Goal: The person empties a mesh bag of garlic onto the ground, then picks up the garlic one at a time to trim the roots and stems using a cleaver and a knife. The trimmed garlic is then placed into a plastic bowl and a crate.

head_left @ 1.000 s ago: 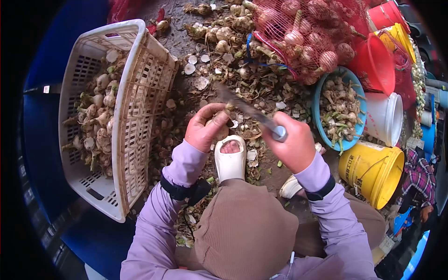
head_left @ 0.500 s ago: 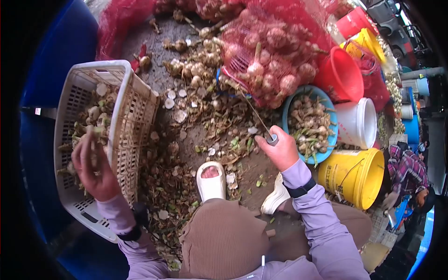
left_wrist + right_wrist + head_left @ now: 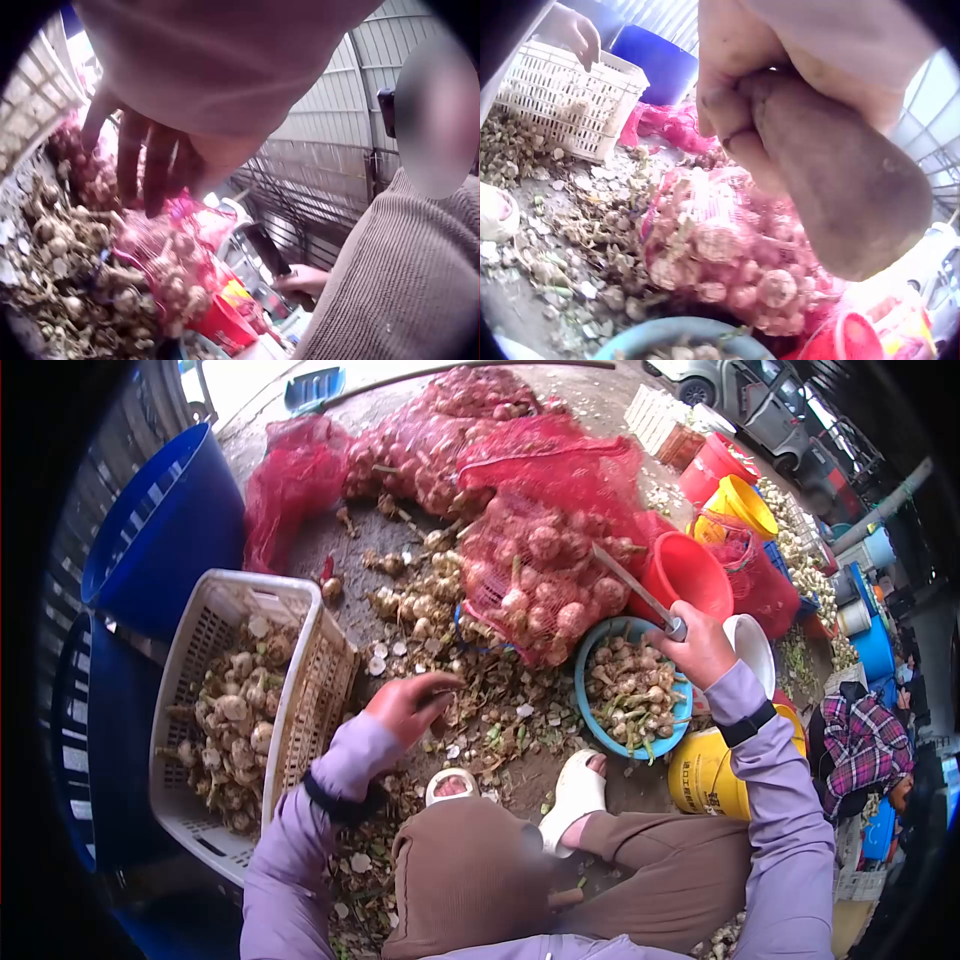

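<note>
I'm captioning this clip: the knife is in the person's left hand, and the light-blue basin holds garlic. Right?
One thing is wrong: the head view shows the knife in the right hand. The light-blue basin does hold garlic.

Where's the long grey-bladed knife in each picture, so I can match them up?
Head: the long grey-bladed knife is right of centre, in the right hand.
Left wrist: its blade shows just right of and below centre.
Right wrist: only its thick handle, right of centre.
Shared landmark: red mesh sack of garlic bulbs.
</note>
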The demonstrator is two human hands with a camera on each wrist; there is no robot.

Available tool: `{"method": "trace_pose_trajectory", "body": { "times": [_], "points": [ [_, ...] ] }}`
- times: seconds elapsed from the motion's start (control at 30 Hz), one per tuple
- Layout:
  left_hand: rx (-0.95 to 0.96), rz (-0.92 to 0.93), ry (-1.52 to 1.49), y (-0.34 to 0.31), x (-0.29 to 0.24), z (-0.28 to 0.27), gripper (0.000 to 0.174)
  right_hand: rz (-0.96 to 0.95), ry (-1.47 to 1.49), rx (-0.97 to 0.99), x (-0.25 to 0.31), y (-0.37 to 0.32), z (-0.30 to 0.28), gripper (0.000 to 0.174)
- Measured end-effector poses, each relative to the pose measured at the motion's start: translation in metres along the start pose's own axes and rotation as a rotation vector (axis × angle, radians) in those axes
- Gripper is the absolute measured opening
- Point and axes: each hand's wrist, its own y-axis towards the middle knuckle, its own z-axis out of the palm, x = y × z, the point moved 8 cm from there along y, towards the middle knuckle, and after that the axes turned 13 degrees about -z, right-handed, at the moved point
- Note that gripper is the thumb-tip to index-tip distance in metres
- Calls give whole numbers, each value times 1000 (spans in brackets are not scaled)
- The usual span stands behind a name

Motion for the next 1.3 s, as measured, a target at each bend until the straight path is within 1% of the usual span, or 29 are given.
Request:
{"method": "trace_pose_trajectory", "body": {
  "times": [0.03,0.1,0.17,0.23,0.27,0.3,0.37,0.4,0.43,0.5,0.53,0.57,0.6,0.63,0.7,0.73,0.77,0.83,0.87,0.9,0.93,0.97,1.03,1.1,1.13,1.17,1.23,1.27,1.3],
  "points": [
    [-1,0,77,20,-2,0,33,7,-8,-20,-2,1,-11,32],
    [-99,302,283,53,-34,-8,49,129,84,-67,-14,1,-26,34],
    [-197,530,357,94,-60,-18,68,152,136,-80,-26,0,-33,34],
    [-260,351,519,123,-107,-32,80,326,395,-88,-45,-9,-31,32],
    [-323,266,578,143,-125,-40,85,347,463,-114,-56,-14,-30,31],
    [-385,180,636,163,-141,-47,90,356,473,-112,-64,-17,-31,31],
    [-506,-28,700,195,-166,-60,96,453,515,-120,-82,-29,-32,32],
    [-557,-30,747,205,-177,-64,98,516,461,-87,-92,-35,-33,34],
    [-604,-32,794,219,-182,-66,99,540,466,-79,-106,-44,-25,34],
    [-717,-42,875,259,-177,-72,101,396,226,-118,-131,-63,-14,36],
    [-712,-43,877,270,-178,-73,100,375,104,-108,-135,-75,-5,39],
    [-708,-48,878,281,-178,-74,99,429,128,-72,-136,-89,8,38],
    [-687,-103,883,291,-177,-75,102,472,120,-55,-145,-110,25,37],
    [-753,-80,926,303,-174,-76,82,512,115,-38,-159,-131,48,37],
    [-487,-136,823,317,-168,-77,47,572,93,1,-185,-172,89,37],
    [-588,66,835,336,-164,-87,20,614,59,28,-195,-190,108,37],
    [-678,155,807,340,-166,-95,16,646,62,56,-202,-202,124,37],
    [-464,320,388,352,-160,-115,19,706,37,139,-221,-221,154,35],
    [-474,315,408,371,-148,-133,19,699,20,153,-228,-223,163,36],
    [-484,477,408,386,-142,-150,22,687,32,144,-231,-219,168,36],
    [-492,637,403,346,-174,-140,24,708,37,153,-234,-219,171,36],
    [-578,453,687,319,-185,-122,42,729,35,159,-238,-218,171,37],
    [-669,522,776,300,-184,-110,70,692,16,114,-236,-214,170,38],
    [-583,209,798,301,-170,-102,88,783,29,144,-237,-228,175,39],
    [-634,31,867,299,-169,-94,96,771,42,80,-238,-237,178,39],
    [-566,-63,858,296,-169,-87,99,755,60,20,-236,-247,183,40],
    [-607,68,868,304,-168,-81,105,820,35,53,-236,-262,192,41],
    [-673,36,919,315,-164,-80,96,831,17,77,-236,-268,196,41],
    [-668,45,914,324,-166,-77,96,845,-6,104,-234,-272,197,41]
  ]
}}
